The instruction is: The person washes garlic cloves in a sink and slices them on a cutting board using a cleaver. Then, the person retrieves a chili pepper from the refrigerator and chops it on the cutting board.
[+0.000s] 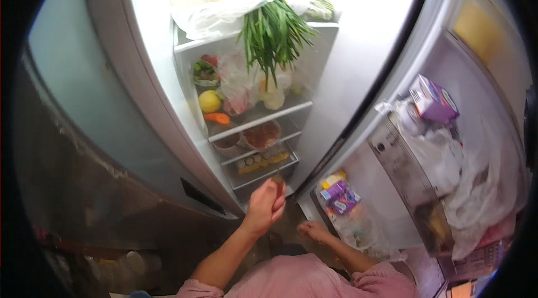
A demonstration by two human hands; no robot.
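Observation:
My left hand is raised before the open refrigerator, its fingers curled. At the top of the fist shows a small greenish-brown thing, too blurred and covered to name. My right hand hangs lower, near the bottom of the open door; its fingers look loosely bent and their inner side is hidden. A bunch of long green leaves droops over the front of an upper shelf. Below it are plastic bags, a yellow round fruit and an orange carrot-like piece.
Bowls of reddish food stand on a lower shelf, above eggs in a yellow tray. The open door at right carries a purple carton, white bags and purple packs. A closed grey door curves along the left.

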